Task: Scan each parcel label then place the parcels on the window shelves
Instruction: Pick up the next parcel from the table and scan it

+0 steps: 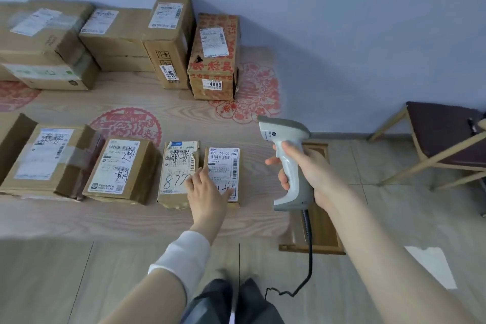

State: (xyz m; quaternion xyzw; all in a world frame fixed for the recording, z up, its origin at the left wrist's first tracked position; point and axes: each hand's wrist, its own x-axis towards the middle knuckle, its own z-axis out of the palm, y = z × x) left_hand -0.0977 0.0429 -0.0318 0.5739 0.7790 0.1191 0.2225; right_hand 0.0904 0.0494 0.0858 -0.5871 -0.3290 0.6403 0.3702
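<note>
Partly under the left hand [207, 188], small parcel [224, 162]

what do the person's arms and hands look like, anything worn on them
Both hands, left hand and right hand, are bare: no gloves, rings or watch show. A white fabric sleeve band wraps the left arm, bare above and below it. The right arm is bare with no sleeve in view.

Light: soft, even, cool-tinted. Shadows: faint. Bright patch on floor [431, 265], right. Edges: wide-angle bend; far-left parcels [39, 34] blurred.
</note>
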